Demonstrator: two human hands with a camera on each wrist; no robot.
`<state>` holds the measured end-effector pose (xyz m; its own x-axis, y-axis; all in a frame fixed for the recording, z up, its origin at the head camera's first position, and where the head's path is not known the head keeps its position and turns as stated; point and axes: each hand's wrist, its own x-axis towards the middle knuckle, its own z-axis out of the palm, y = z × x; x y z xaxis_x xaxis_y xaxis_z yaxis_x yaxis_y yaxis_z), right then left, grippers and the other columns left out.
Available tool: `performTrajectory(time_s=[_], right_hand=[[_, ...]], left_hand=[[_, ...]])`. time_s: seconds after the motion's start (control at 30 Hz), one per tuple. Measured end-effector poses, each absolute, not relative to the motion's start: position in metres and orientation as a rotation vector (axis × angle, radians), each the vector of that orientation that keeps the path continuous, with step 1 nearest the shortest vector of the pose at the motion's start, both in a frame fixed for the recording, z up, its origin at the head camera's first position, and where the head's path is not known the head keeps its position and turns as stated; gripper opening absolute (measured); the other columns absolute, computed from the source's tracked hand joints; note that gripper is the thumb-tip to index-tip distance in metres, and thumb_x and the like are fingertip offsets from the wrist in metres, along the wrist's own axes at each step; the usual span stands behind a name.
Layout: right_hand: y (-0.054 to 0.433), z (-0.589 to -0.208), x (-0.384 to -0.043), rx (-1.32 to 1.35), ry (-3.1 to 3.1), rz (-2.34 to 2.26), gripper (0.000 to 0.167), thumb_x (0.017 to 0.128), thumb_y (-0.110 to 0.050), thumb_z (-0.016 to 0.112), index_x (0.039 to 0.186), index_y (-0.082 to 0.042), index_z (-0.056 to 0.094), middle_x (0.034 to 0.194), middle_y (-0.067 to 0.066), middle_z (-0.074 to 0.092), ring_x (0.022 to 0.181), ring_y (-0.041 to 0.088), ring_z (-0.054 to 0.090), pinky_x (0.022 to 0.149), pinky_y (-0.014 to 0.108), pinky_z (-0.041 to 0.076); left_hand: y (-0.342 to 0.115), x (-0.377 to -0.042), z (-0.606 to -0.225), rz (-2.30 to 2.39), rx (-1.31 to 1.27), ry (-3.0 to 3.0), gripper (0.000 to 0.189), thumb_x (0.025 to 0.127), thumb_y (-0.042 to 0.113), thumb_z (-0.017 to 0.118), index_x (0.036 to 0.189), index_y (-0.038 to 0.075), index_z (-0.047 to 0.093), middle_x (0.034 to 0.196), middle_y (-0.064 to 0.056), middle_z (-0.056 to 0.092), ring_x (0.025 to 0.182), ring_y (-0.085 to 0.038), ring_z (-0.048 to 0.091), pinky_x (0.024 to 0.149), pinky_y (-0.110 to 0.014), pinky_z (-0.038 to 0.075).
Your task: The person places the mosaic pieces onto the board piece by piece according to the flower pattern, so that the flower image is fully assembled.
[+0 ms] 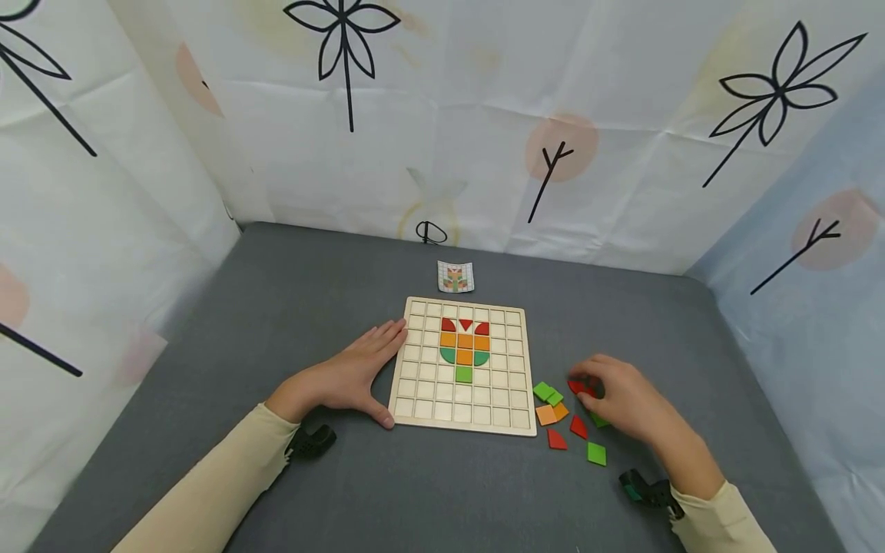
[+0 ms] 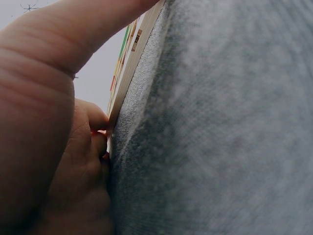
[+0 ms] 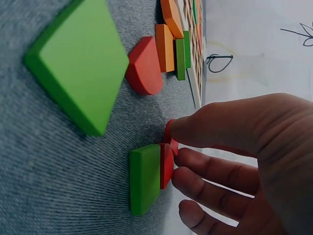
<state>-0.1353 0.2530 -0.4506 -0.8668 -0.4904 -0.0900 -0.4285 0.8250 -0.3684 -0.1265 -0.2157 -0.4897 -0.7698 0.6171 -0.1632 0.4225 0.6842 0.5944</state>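
Note:
A square wooden grid board (image 1: 422,390) lies on the table with red, orange and green tiles set in its middle columns. My left hand (image 1: 356,369) is spread along the board's left side, fingertips at the upper edge and thumb at the lower corner. Right of the board, my right hand (image 1: 625,399) is down among loose tiles. Its thumb and fingers pinch a red tile (image 3: 168,129). A second red tile (image 3: 166,166) sits right by the fingertips, against a green square tile (image 3: 145,181). The palm side of the right hand is hidden in the head view.
A small pattern card (image 1: 455,277) lies behind the board. Beside the board's right edge are green tiles (image 1: 543,391), orange tiles (image 1: 546,415), a red tile (image 1: 556,440) and, nearer me, a green tile (image 1: 596,454). Printed cloth walls (image 1: 470,169) enclose the grey table (image 1: 429,491).

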Motion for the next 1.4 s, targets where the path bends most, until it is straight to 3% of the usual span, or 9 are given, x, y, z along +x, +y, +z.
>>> performTrajectory(time_s=[0.77, 1.0, 1.17, 1.4], right_hand=[[0.252, -0.456, -0.132, -0.755, 2.877, -0.485, 0.028, 0.090, -0.008, 0.087, 0.117, -0.008, 0.079, 0.095, -0.005, 0.064, 0.085, 0.015, 0.058, 0.073, 0.042, 0.053], [0.248, -0.456, -0.131, -0.716, 2.892, -0.523, 0.020, 0.092, -0.010, 0.085, 0.111, -0.011, 0.079, 0.090, -0.007, 0.063, 0.080, 0.014, 0.057, 0.070, 0.039, 0.052], [0.236, -0.450, -0.129, -0.660, 2.917, -0.575, 0.013, 0.093, -0.014, 0.086, 0.104, -0.014, 0.078, 0.092, -0.006, 0.067, 0.079, 0.012, 0.060, 0.068, 0.037, 0.054], [0.202, -0.442, -0.129, -0.660, 2.921, -0.618, 0.015, 0.095, -0.017, 0.085, 0.106, -0.010, 0.079, 0.094, -0.002, 0.070, 0.081, 0.017, 0.062, 0.072, 0.039, 0.055]], left_hand=[[-0.217, -0.128, -0.497, 0.770, 0.839, 2.552, 0.149, 0.072, 0.066, 0.095, 0.173, 0.000, 0.008, 0.181, -0.014, -0.002, 0.166, -0.034, -0.001, 0.133, -0.055, 0.006], [-0.217, -0.127, -0.495, 0.796, 0.831, 2.540, 0.149, 0.072, 0.065, 0.096, 0.173, 0.000, 0.008, 0.181, -0.014, -0.002, 0.166, -0.035, -0.001, 0.132, -0.057, 0.006], [-0.219, -0.126, -0.497, 0.804, 0.833, 2.542, 0.149, 0.073, 0.065, 0.096, 0.173, 0.000, 0.007, 0.181, -0.015, -0.002, 0.166, -0.035, -0.001, 0.132, -0.057, 0.006], [-0.218, -0.127, -0.495, 0.818, 0.846, 2.537, 0.148, 0.073, 0.064, 0.095, 0.173, -0.001, 0.008, 0.181, -0.016, -0.002, 0.166, -0.036, -0.002, 0.132, -0.057, 0.005]])
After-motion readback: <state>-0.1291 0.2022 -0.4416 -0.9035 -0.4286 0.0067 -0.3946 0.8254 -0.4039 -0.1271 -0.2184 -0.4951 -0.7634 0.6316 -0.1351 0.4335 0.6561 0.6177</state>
